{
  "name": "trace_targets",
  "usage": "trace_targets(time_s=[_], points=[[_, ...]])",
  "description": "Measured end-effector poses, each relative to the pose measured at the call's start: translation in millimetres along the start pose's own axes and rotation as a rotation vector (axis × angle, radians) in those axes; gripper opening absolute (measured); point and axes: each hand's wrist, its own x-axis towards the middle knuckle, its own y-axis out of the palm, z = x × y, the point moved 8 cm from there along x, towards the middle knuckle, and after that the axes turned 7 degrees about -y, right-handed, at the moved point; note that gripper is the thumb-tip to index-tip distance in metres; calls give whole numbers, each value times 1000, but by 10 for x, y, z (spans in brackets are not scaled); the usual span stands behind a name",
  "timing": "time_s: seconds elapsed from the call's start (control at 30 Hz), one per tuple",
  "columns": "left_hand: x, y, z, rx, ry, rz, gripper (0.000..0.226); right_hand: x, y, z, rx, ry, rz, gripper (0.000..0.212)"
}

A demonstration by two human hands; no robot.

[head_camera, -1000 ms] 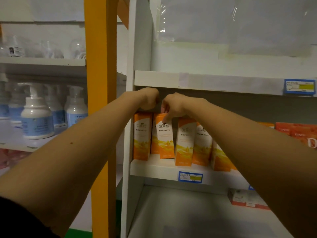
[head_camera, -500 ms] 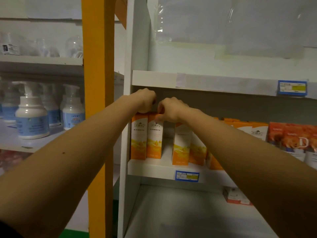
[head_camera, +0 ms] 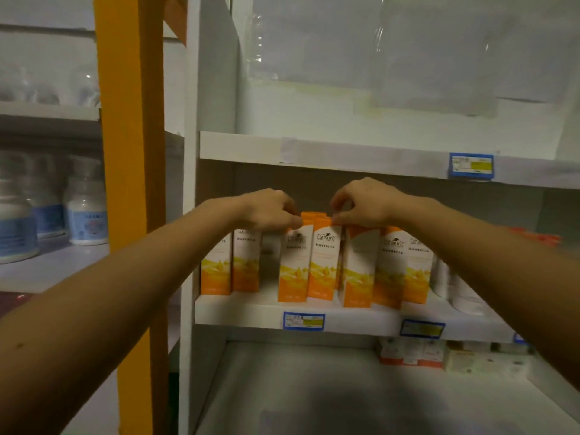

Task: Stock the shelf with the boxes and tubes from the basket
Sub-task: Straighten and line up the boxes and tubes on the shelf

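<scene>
Several tall orange-and-white boxes stand upright in a row on the white middle shelf (head_camera: 244, 312). My left hand (head_camera: 266, 210) pinches the top of one box (head_camera: 293, 265) near the middle of the row. My right hand (head_camera: 365, 200) pinches the top of the box beside it (head_camera: 324, 262). Two more boxes (head_camera: 230, 262) stand apart at the shelf's left end, with a gap between them and the held pair. Further boxes (head_camera: 389, 268) stand to the right under my right forearm. The basket is out of view.
Blue price tags (head_camera: 303, 321) sit on the shelf edges. Small red-and-white packs (head_camera: 408, 353) lie on the lower shelf at the right. An orange post (head_camera: 125, 183) stands at the left, with pump bottles (head_camera: 84, 215) on the neighbouring shelf. The upper shelf (head_camera: 345, 158) hangs just above my hands.
Both hands have moved right along the row, from the boxes at the shelf's left end to a pair nearer the middle. The view has shifted closer and rightward.
</scene>
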Motion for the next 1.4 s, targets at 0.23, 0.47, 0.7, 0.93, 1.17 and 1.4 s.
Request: trace_targets(time_s=[0.23, 0.47, 0.7, 0.93, 1.17, 1.4], points=[[19, -13, -58, 186, 32, 35, 37, -18, 120, 72, -11, -22, 5, 43], [59, -254, 79, 154, -18, -16, 40, -10, 157, 39, 12, -8, -41, 38], [249, -222, 228, 179, -83, -32, 39, -13, 170, 11, 41, 3, -43, 35], [403, -87, 273, 205, -106, 6, 38, 54, 181, 44, 81, -15, -27, 19], [422, 36, 398, 250, -169, 59, 36, 112, 214, 57, 61, -38, 28, 15], [381, -84, 387, 216, -217, -29, 41, 140, 88, 151, 116, -29, -13, 25]])
